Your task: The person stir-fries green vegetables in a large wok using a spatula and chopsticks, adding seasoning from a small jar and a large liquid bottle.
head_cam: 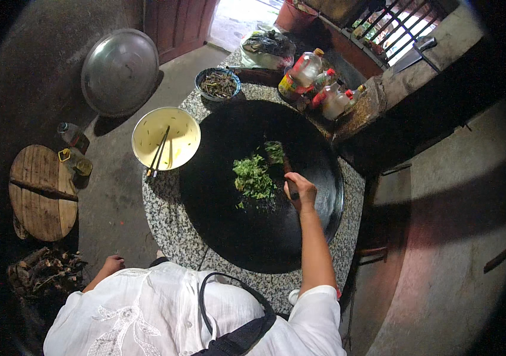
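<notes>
My right hand grips the dark handle of a wok spatula. Some greens lie over the spatula's blade, at the upper edge of a heap of chopped leafy greens. Both are inside a large black wok set into a speckled stone stove top. Down by my left side, away from the stove, is my left hand; its fingers look curled, but their inner side is hidden. Left of the wok stands a cream enamel bowl with egg-yellow traces, and a pair of chopsticks leans in it.
Behind the wok are a basin of dark dried pieces, a plastic bag and several bottles. A metal lid leans on the left wall. On the floor are a wooden lid, oil bottles and firewood.
</notes>
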A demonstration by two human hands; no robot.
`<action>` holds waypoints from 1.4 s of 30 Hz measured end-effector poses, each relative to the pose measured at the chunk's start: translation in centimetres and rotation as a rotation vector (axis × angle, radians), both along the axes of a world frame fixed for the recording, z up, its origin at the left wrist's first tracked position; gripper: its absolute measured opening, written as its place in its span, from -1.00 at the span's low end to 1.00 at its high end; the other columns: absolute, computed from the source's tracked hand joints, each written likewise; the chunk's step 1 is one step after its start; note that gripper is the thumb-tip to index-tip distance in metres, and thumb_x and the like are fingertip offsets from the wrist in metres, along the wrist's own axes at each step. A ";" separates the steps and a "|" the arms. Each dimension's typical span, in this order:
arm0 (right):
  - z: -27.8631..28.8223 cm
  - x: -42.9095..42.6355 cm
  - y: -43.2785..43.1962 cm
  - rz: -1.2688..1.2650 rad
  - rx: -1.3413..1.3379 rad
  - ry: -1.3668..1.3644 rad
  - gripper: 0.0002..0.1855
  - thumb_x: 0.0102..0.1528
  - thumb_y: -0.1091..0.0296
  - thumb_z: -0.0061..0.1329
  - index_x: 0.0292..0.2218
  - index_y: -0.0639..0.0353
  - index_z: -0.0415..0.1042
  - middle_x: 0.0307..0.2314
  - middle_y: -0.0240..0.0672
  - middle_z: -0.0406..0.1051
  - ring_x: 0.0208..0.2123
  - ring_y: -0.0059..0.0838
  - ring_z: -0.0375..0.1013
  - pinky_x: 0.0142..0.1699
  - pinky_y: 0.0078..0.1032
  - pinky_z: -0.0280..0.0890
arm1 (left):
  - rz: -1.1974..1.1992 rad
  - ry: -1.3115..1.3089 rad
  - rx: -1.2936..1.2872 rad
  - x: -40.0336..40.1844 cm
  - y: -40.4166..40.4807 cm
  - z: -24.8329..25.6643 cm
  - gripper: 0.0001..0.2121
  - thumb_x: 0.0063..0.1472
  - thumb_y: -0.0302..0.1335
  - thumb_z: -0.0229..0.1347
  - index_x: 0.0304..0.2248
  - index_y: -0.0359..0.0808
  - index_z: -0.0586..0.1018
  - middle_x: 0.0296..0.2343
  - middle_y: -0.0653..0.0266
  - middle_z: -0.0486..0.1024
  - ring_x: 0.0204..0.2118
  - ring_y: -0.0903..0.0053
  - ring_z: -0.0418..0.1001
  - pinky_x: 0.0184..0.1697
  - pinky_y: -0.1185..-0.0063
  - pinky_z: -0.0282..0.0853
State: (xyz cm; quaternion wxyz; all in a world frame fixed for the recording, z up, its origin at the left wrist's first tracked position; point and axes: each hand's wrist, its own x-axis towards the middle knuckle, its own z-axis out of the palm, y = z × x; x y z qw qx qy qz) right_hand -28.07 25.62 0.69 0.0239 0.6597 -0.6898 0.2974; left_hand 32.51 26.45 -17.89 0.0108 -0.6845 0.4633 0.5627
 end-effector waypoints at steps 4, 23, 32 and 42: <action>-4.7 -0.5 -2.3 -0.259 -0.082 0.318 -0.76 -0.16 0.41 -0.21 -0.40 -0.23 0.28 -0.45 -0.28 0.33 -0.47 -0.29 0.35 -0.45 -0.46 0.24 | 0.162 0.140 0.037 -0.9 0.0 -1.0 -0.80 -0.03 -0.54 -0.06 -0.36 -0.45 0.38 -0.56 0.16 0.38 -0.57 0.46 0.36 -0.56 0.56 0.29; 0.4 10.5 8.9 0.223 0.284 0.294 -0.72 -0.27 0.48 -0.15 -0.41 -0.08 0.26 -0.37 -0.17 0.27 -0.56 -0.31 0.34 -0.53 -0.49 0.24 | 0.121 0.175 0.142 1.7 -1.0 -7.2 -0.80 -0.01 -0.53 -0.10 -0.34 -0.39 0.35 -0.67 0.19 0.33 -0.65 0.48 0.30 -0.62 0.56 0.24; 0.7 8.3 5.6 -0.298 0.307 -0.274 -0.79 -0.21 0.50 -0.19 -0.44 0.02 0.32 -0.63 -0.36 0.29 -0.58 -0.45 0.32 -0.50 -0.52 0.18 | 0.081 0.165 0.111 2.2 -1.1 -5.2 -0.79 0.00 -0.48 -0.11 -0.33 -0.35 0.35 -0.61 0.19 0.35 -0.65 0.47 0.32 -0.62 0.54 0.26; -2.0 -3.4 5.9 -0.927 -0.014 -0.918 -0.82 -0.24 0.43 -0.13 -0.46 0.16 0.28 -0.67 -0.39 0.29 -0.70 -0.56 0.33 -0.66 -0.70 0.18 | 0.033 0.052 -0.034 4.7 1.7 -4.8 -0.82 -0.04 -0.51 -0.03 -0.43 -0.45 0.42 -0.58 0.19 0.39 -0.58 0.53 0.34 -0.53 0.58 0.27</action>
